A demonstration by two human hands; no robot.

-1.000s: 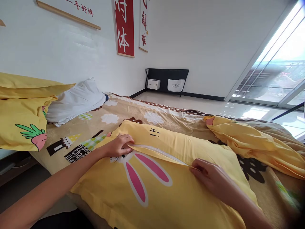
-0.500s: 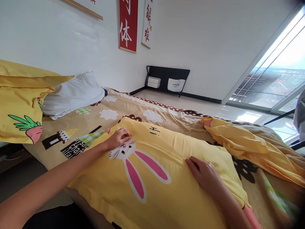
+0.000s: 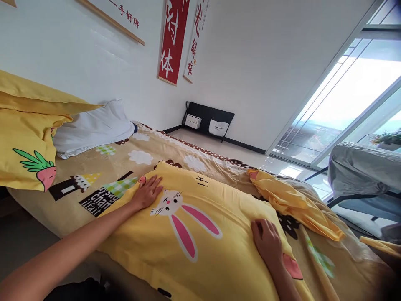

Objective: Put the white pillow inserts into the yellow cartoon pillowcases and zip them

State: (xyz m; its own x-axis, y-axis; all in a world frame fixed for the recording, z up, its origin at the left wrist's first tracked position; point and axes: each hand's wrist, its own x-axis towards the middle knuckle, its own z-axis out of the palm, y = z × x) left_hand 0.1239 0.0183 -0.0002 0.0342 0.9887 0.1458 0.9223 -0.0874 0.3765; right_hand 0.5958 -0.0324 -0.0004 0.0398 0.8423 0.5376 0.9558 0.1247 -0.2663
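Neither hand is gripping anything: the left hand (image 3: 147, 193) is lying flat with fingers spread on the left end of the yellow rabbit-print pillow (image 3: 200, 234), and the right hand (image 3: 266, 242) is resting palm down, fingers loose, on its right end. The pillow is lying across the near edge of the tan cartoon-print blanket (image 3: 138, 156), with a yellow carrot-print pillow (image 3: 25, 146) and a white pillow (image 3: 94, 127) sitting to its left and a crumpled yellow pillowcase (image 3: 291, 202) lying to its right.

I note a white pillow (image 3: 94, 127) by the wall, a carrot-print yellow pillow (image 3: 26, 142) at left, a crumpled yellow cover (image 3: 288, 200) on the tan blanket (image 3: 131, 156), red banner (image 3: 173, 39), black rack (image 3: 208, 121).
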